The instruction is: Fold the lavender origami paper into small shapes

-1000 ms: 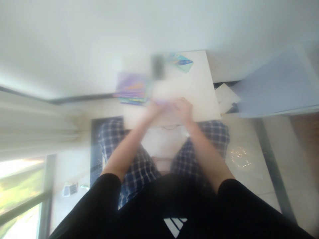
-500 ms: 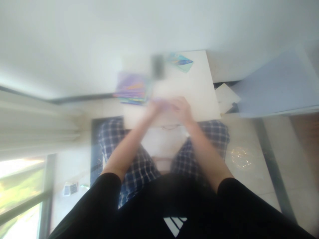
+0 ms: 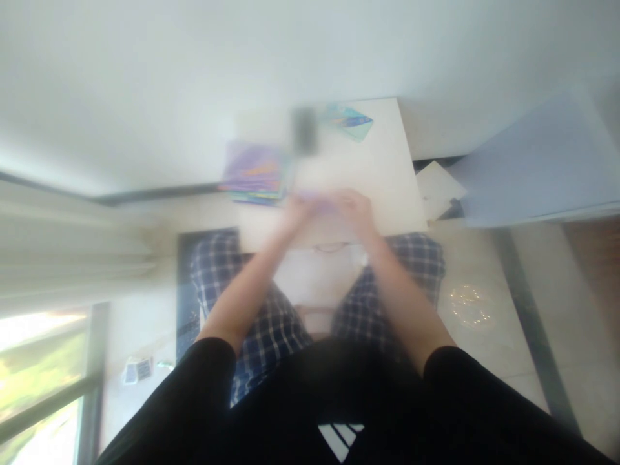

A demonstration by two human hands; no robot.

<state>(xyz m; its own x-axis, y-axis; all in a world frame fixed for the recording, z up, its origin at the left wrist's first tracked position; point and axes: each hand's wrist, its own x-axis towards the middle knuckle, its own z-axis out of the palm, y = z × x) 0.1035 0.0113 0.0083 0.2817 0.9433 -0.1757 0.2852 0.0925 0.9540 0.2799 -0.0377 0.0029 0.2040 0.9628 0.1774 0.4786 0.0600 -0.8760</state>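
Observation:
Over the near part of a white table [image 3: 387, 187], a small flat purple piece [image 3: 322, 205], perhaps paper, lies between my two hands. Blur hides its exact kind. My left hand [image 3: 297, 212] is closed on its left end. On the other end, the fingers of my right hand [image 3: 355, 205] are bent and closed, though their tips are smeared. Just beyond my left hand sits a stack of colourful flat packets or booklets [image 3: 256, 171], purple on top.
A dark rectangular object [image 3: 305, 131] is at the table's far side, beside teal and blue flat pieces [image 3: 353, 123]. A pale panel [image 3: 537, 165] stands at the right near a white box-like piece [image 3: 438, 188]. Small cards [image 3: 137, 370] lie on the floor at left.
My right hand has shifted very slightly, and more of the purple piece shows between the hands. The stack and the other things on the table stay put.

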